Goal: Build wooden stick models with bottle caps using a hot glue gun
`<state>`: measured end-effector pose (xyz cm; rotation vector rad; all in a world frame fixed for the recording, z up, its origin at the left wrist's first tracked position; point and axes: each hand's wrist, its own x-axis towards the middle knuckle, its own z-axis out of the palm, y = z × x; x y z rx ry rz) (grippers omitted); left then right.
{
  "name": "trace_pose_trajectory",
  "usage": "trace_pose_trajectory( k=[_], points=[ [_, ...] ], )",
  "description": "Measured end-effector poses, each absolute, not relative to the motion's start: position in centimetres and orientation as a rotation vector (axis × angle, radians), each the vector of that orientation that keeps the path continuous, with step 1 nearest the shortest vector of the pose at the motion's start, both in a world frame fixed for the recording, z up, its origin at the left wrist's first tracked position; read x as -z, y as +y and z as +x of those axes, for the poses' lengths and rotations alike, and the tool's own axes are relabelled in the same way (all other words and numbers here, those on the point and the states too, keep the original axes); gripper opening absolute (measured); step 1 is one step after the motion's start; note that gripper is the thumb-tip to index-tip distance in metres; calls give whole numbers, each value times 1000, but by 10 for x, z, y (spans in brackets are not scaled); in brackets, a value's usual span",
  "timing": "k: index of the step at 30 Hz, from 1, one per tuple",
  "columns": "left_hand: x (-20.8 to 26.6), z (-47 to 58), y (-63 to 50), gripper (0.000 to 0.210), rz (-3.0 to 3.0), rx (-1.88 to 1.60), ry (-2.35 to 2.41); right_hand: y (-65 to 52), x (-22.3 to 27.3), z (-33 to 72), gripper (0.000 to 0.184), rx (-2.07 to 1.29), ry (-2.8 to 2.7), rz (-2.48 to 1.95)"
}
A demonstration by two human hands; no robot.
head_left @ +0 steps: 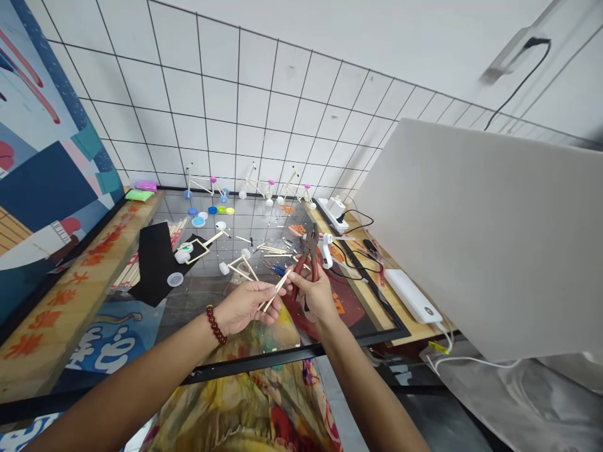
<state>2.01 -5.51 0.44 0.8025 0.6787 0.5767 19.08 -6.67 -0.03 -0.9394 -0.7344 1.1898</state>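
Observation:
Near the table's front edge, my left hand (247,306) is closed around thin wooden sticks (277,291). My right hand (316,294) grips pliers (310,245) with red-brown handles, their jaws pointing away from me. Its thumb and fingertip also reach the upper ends of the sticks. Just beyond my hands lies a stick frame (242,271) with white caps as wheels. Left of it is another stick frame (202,250), partly over black sheet material. A white glue gun (326,249) sits right behind the pliers.
Several small stick-built bicycles (254,185) stand along the back by the wire grid. Coloured caps (213,210), loose sticks (276,251) and scraps lie on the glass top. A black sheet (153,260) is at left. Cables, a power strip (332,213) and a white box (412,295) line the right.

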Motion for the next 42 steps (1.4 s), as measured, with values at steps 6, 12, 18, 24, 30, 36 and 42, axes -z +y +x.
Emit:
trace_pose_trajectory(
  k=[6, 12, 18, 24, 30, 36, 42],
  points=[
    [-4, 21, -55, 37, 797, -570, 734, -65, 1, 195, 52, -1097, -840, -952],
    [-5, 22, -53, 28, 812, -543, 757, -71, 2, 196, 54, -1153, -905, -968],
    [-3, 18, -52, 23, 649, -645, 602, -78, -7, 190, 45, -948, -898, -980],
    [-8, 33, -52, 18, 492, -899, 458, -74, -19, 176, 39, -697, -753, -913],
    [-39, 62, -29, 8, 497, -1255, 466, -39, -29, 161, 52, -795, -612, -781],
    [-57, 64, 4, 4, 515, -1382, 524, -13, -18, 157, 56, -1010, -620, -726],
    [-69, 46, 19, 3, 574, -1370, 619, -13, 7, 173, 51, -1077, -892, -822]
  ],
)
